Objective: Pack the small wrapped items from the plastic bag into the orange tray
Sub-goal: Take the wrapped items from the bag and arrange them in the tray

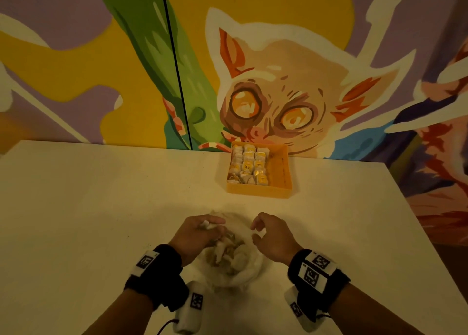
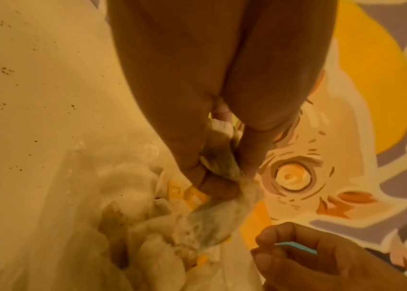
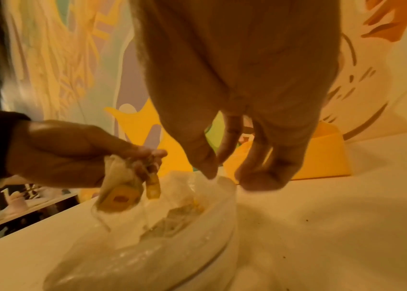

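At the lower centre of the head view, one crumpled clear plastic bag (image 1: 236,263) is lying on the white tabletop (image 1: 88,208), with the two hands sitting at either side of its open mouth. The left hand (image 1: 197,233) is pinching small white paper-wrapped items with yellow labels (image 3: 122,189) between thumb and fingertips just above the bag's left rim; the right wrist view is showing two yellow labels hanging there, so it is apparently holding two, though blur is making the count uncertain. More wrapped pieces are lying heaped inside the bag; their number cannot be told. The right hand (image 1: 272,235) is hovering at the bag's right rim, fingers loosely curled and spread, a fingertip (image 3: 207,171) touching or nearly touching the plastic edge, holding nothing. Well beyond both hands, in the centre right of the head view against the painted wall (image 1: 101,55), one square orange plastic tray (image 1: 278,177) is standing, about three columns of wrapped items (image 1: 249,163) filling its left part while its right strip is showing bare.
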Demonstrator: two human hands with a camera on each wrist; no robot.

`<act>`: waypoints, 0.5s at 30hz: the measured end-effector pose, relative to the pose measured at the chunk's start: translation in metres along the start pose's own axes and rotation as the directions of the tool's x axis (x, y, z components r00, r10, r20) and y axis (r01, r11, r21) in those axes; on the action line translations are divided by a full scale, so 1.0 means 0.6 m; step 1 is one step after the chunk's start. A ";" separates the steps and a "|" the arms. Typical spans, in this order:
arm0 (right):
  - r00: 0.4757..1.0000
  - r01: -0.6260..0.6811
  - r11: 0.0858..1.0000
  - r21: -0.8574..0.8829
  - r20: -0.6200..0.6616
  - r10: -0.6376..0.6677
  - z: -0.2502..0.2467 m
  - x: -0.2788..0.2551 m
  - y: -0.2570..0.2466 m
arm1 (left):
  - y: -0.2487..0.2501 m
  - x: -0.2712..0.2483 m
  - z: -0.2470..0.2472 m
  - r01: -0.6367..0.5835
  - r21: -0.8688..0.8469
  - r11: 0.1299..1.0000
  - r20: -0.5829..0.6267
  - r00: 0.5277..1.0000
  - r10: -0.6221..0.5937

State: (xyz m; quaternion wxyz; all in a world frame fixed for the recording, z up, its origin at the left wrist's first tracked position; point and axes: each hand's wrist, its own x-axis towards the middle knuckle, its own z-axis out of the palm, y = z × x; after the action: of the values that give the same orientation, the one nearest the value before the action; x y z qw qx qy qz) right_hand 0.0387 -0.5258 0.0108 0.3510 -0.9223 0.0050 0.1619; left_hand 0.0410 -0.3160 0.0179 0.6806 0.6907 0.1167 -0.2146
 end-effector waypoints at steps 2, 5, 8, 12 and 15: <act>0.996 0.093 0.993 0.068 0.000 -0.093 0.004 -0.005 -0.018 | 0.007 -0.003 -0.001 -0.005 -0.073 0.997 0.000 1.000 0.005; 0.968 0.027 0.938 0.346 0.223 -0.110 0.012 -0.013 -0.050 | 0.019 -0.006 0.001 -0.011 -0.191 0.981 0.022 1.000 0.016; 0.929 -0.164 0.809 0.564 0.365 -0.067 0.020 -0.023 -0.074 | 0.032 -0.008 0.003 -0.016 -0.261 0.965 0.049 0.998 0.030; 0.959 -0.038 0.818 0.574 0.252 -0.132 0.036 -0.026 -0.084 | 0.040 -0.010 0.003 -0.036 -0.267 0.963 0.028 0.999 0.046; 0.980 -0.037 0.800 0.599 0.179 -0.089 0.046 -0.020 -0.083 | 0.037 -0.010 0.001 -0.041 -0.252 0.967 -0.014 0.999 0.039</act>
State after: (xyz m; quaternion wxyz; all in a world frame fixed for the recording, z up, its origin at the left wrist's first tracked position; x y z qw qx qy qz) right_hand 0.0257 -0.4716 0.0275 0.6254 -0.7431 0.0083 0.2381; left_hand 0.0458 -0.3169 0.0403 0.7666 0.6018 0.1320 -0.1812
